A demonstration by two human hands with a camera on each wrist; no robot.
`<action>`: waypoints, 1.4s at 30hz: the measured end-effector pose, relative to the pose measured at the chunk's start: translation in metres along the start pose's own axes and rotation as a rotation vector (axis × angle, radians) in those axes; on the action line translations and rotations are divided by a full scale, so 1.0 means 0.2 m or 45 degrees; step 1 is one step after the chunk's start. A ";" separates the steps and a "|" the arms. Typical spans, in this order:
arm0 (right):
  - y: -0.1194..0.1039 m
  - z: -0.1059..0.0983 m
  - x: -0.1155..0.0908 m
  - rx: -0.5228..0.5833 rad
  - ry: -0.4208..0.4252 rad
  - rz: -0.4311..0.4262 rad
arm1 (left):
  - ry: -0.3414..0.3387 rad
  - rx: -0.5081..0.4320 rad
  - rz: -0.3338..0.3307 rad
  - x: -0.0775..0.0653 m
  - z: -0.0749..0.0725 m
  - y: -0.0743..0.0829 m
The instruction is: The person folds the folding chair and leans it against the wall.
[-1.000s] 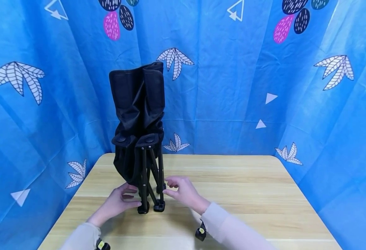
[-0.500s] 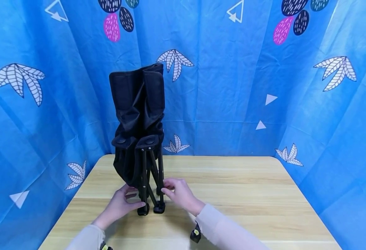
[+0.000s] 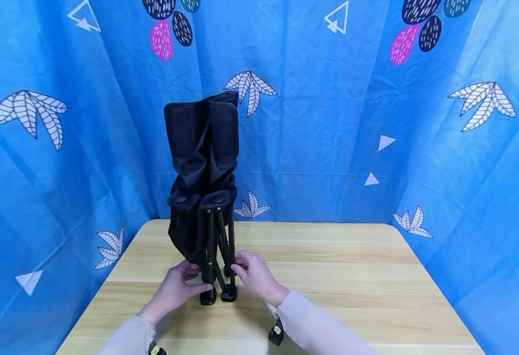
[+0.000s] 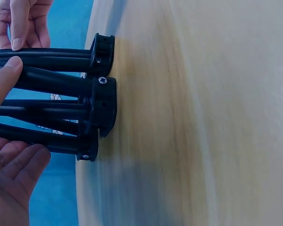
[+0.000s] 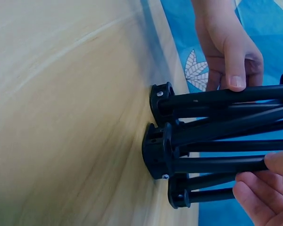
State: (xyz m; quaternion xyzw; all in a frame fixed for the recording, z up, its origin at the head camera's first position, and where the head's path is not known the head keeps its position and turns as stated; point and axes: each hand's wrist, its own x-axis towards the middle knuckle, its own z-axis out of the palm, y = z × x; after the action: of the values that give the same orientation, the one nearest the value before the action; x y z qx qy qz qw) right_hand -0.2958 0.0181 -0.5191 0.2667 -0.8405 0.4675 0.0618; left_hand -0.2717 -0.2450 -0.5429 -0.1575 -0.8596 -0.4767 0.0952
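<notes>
A folded black camping chair [image 3: 203, 143] stands upright on its legs at the left of the table, its fabric back rising above the bundled frame. Low on the left side of the frame, my left hand [image 3: 175, 288] has its thumb on a front leg and its fingers on the leg behind. From the right, my right hand [image 3: 259, 278] pinches a leg between thumb and fingers. Black plastic feet [image 4: 104, 103] with screws join the tubes at the bottom in the left wrist view. Several slim tubes [image 5: 212, 164] run close together between both hands in the right wrist view.
The chair rests on a light wooden table [image 3: 330, 276]. Blue patterned curtains [image 3: 312, 123] hang behind and at both sides. A small black strapped device [image 3: 276, 333] hangs under the right wrist.
Both hands have come in against the legs, the right one from slightly apart. The chair has shifted a little to the right, and the left hand has moved right with it.
</notes>
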 end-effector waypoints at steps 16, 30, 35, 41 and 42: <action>0.08 -0.06 0.02 -0.048 0.070 0.011 | -0.059 0.023 -0.062 0.12 0.10 0.05; 0.14 -0.15 0.05 -0.031 0.125 0.060 | -0.078 0.032 0.004 0.25 0.19 0.06; 0.17 -0.17 0.06 -0.025 0.154 0.092 | -0.063 0.012 0.008 0.29 0.23 0.06; 0.21 -0.20 0.07 -0.025 0.188 0.090 | -0.056 0.000 -0.001 0.33 0.27 0.07; 0.21 -0.21 0.07 -0.029 0.194 0.090 | -0.057 -0.008 -0.004 0.33 0.27 0.08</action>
State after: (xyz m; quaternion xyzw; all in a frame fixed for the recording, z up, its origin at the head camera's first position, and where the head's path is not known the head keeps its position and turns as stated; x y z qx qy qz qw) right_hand -0.3353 0.0642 -0.5227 0.1999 -0.8474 0.4790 0.1123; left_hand -0.3286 -0.1795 -0.5389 -0.1670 -0.8604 -0.4757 0.0745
